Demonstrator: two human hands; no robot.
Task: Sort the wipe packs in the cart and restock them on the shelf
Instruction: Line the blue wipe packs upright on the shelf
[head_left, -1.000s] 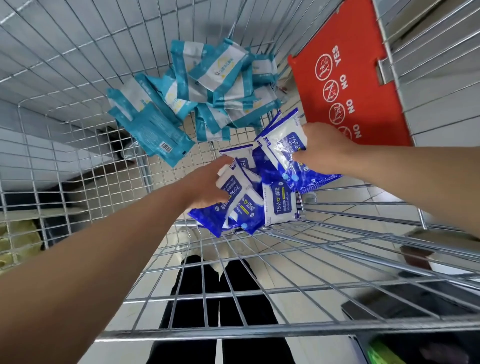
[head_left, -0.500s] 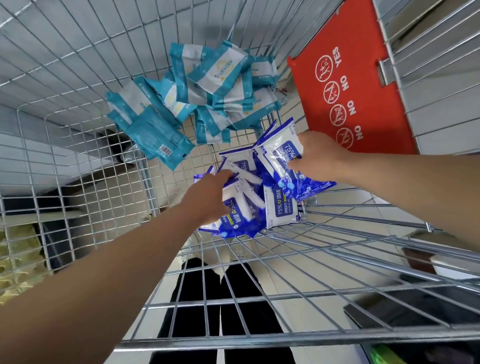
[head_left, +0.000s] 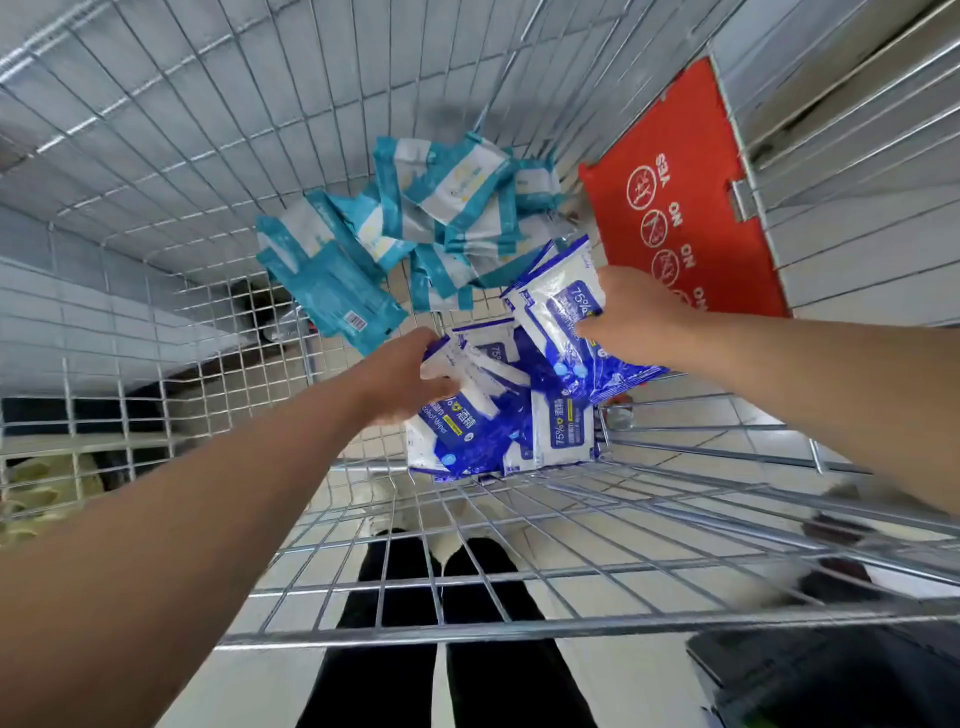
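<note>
- The cart (head_left: 156, 156) fills the frame, seen from above. Every wipe pack in view lies inside it and no shelf shows, so by my reading restocking has not begun.
- A red flap (head_left: 685, 197) with warning signs stands against the cart wall at upper right. It plays no part in the task.
- The teal pile (head_left: 415, 228) sits at upper centre on the cart floor. The packs overlap loosely, but all are one colour, so that half looks sorted.
- The blue pile (head_left: 498, 431) lies at centre, just below the teal pile and touching its lower edge. It is also one colour, though untidy.
- A blue stack (head_left: 558, 306) is lifted above the blue pile, right of centre, tilted with its label up.
- The right hand (head_left: 631, 312) holds that stack, fingers clamped on its right edge.
- The left hand (head_left: 400, 379) rests on the left of the blue pile. Its fingers seem curled round the top pack, but the hand hides most of them.
- Left to do, I judge: gather each colour and carry it to the shelf.
</note>
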